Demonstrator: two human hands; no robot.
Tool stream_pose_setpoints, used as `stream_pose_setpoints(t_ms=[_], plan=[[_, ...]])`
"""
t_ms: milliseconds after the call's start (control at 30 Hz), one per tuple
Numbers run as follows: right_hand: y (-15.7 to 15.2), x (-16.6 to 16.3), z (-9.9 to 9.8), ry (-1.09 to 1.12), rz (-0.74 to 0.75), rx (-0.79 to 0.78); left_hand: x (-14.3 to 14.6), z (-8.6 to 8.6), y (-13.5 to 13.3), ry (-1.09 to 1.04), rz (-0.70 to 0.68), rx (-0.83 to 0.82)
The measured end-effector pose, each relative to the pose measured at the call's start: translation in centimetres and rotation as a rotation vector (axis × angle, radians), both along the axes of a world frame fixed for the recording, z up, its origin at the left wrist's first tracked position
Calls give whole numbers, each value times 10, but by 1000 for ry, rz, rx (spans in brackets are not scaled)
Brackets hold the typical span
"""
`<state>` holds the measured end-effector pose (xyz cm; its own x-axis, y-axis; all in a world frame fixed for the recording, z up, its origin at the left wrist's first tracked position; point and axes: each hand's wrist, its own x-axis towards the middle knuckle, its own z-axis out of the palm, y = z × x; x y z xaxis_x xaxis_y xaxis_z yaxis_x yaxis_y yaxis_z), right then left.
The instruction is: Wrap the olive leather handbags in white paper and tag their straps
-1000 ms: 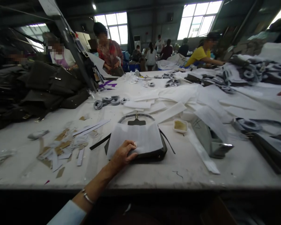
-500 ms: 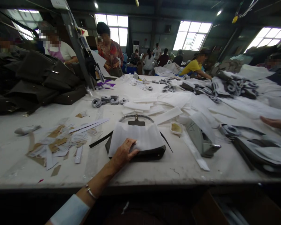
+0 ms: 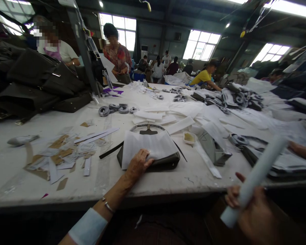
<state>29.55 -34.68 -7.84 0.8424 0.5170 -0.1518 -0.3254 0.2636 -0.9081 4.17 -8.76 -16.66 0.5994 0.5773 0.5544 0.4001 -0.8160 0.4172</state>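
Note:
My left hand [image 3: 138, 164] rests on the near left corner of a dark handbag [image 3: 165, 162] lying flat on the table, fingers curled over the white paper sheet [image 3: 149, 146] that covers it. My right hand [image 3: 255, 212] is low at the front right, below the table edge, closed round a rolled white paper tube [image 3: 255, 178] that points up and to the right. The bag's round handle [image 3: 148, 126] sticks out at its far side.
A small white dish [image 3: 189, 137] and a grey bag [image 3: 213, 148] lie right of the handbag. Paper and card scraps [image 3: 63, 156] litter the left. Dark bags [image 3: 38, 85] pile at far left. Another person's hand [image 3: 302, 150] reaches in at right. Several people stand around the table's far side.
My right hand has come into view at the lower right holding the rolled white tube. The view has tilted up slightly. My left hand stays on the handbag.

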Motion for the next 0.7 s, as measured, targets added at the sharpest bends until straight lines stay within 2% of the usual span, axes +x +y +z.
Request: stream_pose_setpoints(t_ms=[133,233,333,500,600,700], plan=[[57,-41,-26,324,-28,28,-7,12,-2,62,-106,38],[87,-73,-44,374,9,16,-8,23,-5,244,-151,124],[95,-102,-55,355,109,-5,-5,33,-6,420,-144,146],[90,-142,-59,488,218,-56,0,50,0,503,-164,18],[101,-160,-58,510,395,-111,1,65,10,558,-249,-59],[124,-172,-55,497,520,-144,3,81,24,602,-366,-95]])
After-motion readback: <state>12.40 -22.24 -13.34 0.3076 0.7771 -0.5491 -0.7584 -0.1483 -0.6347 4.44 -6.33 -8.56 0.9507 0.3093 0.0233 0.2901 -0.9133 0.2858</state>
